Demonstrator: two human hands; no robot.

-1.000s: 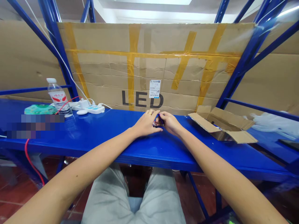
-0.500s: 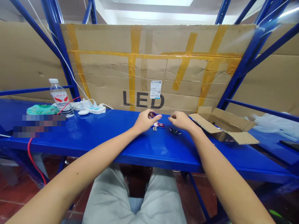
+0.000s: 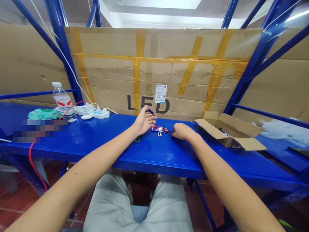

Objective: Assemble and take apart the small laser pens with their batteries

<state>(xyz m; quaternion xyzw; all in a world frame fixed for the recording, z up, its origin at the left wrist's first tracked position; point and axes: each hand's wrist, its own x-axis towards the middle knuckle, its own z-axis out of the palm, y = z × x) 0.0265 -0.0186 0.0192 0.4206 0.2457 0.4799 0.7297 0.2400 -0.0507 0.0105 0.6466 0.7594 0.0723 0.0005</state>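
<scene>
My left hand (image 3: 144,121) is raised a little over the blue table, palm turned up. Between its thumb and fingers is a slim purple metal tube (image 3: 151,111) with a shiny end. My right hand (image 3: 182,131) rests low at the tabletop with curled fingers; whatever it may pinch is hidden. Between the hands lie several red and blue metal tubes (image 3: 160,129) in a small pile. Right in front of them sit several small silver button-like pieces (image 3: 159,134). Beside my left wrist, slim green and dark pieces (image 3: 138,139) lie partly covered.
An open cardboard box (image 3: 231,130) stands to the right on the blue table (image 3: 154,153). At left are a water bottle (image 3: 63,101), a green packet (image 3: 44,113) and a white power strip (image 3: 100,113). A large cardboard sheet (image 3: 108,77) walls the back.
My left hand has shifted left and turned its palm up, with the purple tube still held. My right hand has dropped to the tabletop, over where the black pieces lay.
</scene>
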